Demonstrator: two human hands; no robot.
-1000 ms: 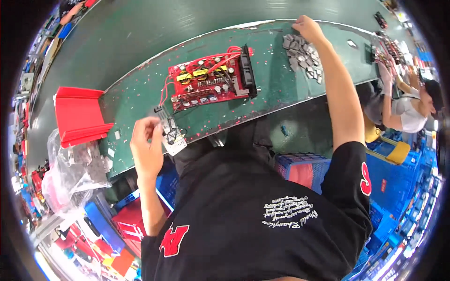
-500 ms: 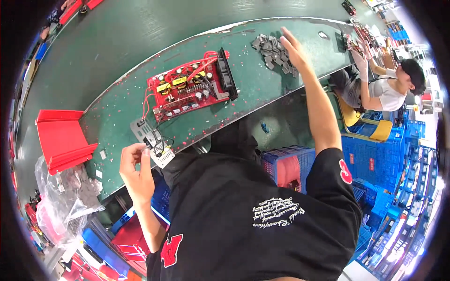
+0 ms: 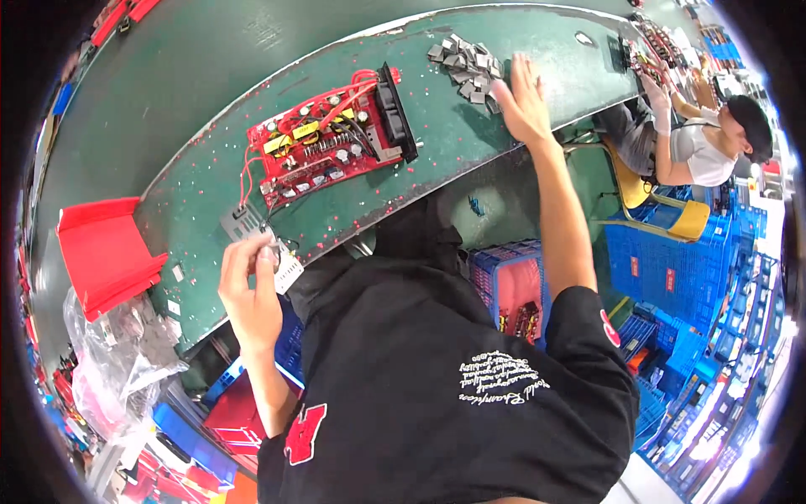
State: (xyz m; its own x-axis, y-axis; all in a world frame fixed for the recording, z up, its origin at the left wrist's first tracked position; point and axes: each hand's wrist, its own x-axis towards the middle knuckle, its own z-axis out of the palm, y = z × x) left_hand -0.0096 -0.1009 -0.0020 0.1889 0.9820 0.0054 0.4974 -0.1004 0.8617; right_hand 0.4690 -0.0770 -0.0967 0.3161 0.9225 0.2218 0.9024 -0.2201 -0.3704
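Note:
My left hand [image 3: 253,294] is at the table's near left edge, thumb and fingers curled together in a pinch. It covers part of a vented metal panel [image 3: 242,223] with thin black wiring. Whatever lies between the fingertips is hidden. Red wires run from the panel to a red circuit board assembly [image 3: 323,139] with yellow-wrapped parts, capacitors and a black fan end plate [image 3: 392,111]. To the right, my right hand [image 3: 527,105] is open, fingers stretched out, beside a pile of small dark grey flat pieces [image 3: 472,67]. Its thumb is near the pile's right side.
A red folded metal cover [image 3: 109,256] stands at the table's left end, above clear plastic bags [image 3: 117,370]. Pink specks dot the green table [image 3: 206,176]. A co-worker [image 3: 701,143] sits at the right near a yellow chair [image 3: 663,220]. Blue crates [image 3: 663,265] stand below.
My right hand has turned and come down on the near right side of the pile. My left hand has moved further over the vented panel. The whole view has shifted slightly.

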